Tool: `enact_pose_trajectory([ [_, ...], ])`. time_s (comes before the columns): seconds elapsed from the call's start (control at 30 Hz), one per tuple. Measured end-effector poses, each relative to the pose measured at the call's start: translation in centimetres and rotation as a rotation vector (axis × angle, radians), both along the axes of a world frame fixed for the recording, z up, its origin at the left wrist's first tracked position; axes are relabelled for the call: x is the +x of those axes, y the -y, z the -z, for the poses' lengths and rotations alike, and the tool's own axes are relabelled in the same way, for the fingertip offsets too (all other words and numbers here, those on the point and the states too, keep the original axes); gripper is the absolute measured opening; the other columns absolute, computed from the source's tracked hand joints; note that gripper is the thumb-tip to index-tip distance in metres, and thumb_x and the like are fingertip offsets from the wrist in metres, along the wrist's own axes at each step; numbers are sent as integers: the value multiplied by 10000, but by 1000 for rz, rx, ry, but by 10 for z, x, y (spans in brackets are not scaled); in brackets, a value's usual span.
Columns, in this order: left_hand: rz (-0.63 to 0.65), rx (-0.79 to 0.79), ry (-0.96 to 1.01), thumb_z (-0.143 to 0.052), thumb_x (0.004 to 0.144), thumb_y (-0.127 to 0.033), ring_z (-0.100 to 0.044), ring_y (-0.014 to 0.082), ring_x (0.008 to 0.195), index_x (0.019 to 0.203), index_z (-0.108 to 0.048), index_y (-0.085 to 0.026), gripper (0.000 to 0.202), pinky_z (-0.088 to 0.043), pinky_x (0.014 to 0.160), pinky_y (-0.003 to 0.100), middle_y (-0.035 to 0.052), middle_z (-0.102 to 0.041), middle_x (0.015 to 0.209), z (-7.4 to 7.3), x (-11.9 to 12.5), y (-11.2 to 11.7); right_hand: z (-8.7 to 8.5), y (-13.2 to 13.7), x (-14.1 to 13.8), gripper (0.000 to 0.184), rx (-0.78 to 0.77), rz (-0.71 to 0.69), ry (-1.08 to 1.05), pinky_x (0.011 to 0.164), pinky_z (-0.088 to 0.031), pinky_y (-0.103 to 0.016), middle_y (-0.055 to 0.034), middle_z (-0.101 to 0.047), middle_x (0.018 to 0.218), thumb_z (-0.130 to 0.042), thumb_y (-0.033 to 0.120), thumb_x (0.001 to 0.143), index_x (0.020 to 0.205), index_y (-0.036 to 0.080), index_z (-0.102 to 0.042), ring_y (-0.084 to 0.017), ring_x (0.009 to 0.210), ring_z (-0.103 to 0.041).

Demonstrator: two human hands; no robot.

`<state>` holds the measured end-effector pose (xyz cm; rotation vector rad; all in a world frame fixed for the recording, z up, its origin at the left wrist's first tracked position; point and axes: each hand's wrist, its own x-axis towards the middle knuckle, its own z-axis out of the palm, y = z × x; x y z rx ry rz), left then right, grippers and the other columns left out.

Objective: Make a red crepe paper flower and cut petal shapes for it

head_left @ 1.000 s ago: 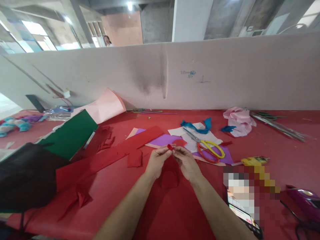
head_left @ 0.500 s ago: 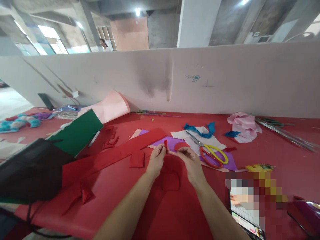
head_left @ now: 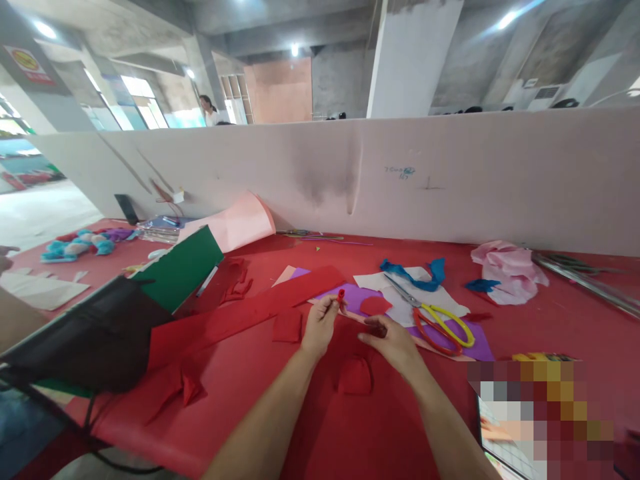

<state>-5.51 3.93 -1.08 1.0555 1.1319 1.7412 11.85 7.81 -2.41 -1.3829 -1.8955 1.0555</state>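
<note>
1 sec ago both had the red roll (head_left: 341, 298), end facing me; now it's approx. upright in my L grip (head_left: 320, 328) only, R grip (head_left: 393, 341) off it, fingers parted. Another person's arm (head_left: 17, 308) now in view, far L.

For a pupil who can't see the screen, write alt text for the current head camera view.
A person's left hand pinches a small red roll above a red table, while the right hand hovers beside it, fingers apart. Around them lie a long red strip, white pieces and scissors with one red and one yellow handle.
</note>
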Motion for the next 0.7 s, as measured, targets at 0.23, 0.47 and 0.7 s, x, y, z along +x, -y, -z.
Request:
enact_pose_trajectory([
  [0.23, 30, -5, 238, -733, 737, -339, -547, 118, 674, 861, -639, -188, 217, -424, 725, 253, -19, -619, 691, -1, 3, -2, -4, 6, -5, 243, 30, -25, 279, 730, -451, -324, -64, -705, 886, -720, 265, 682, 906, 185, -668, -232, 833, -643],
  [0.47, 87, -37, 493, -829, 633, -328, -492, 69, 635, 778, -611, -171, 305, -365, 594, 194, -24, -587, 722, -6, 5, -3, -3, 5, -5, 73, 32, -16, 232, 705, -425, -309, -27, -701, 798, -659, 186, 691, 750, 212, -626, -205, 773, -630],
  [0.7, 138, -87, 572, -844, 610, -309, -420, 42, 551, 774, -569, -171, 349, -360, 567, 206, -42, -537, 728, -9, 3, -1, -2, 4, -6, 103, -20, 104, -165, 691, -440, -322, 8, -644, 696, -645, 276, 657, 696, 224, -565, -185, 684, -592],
])
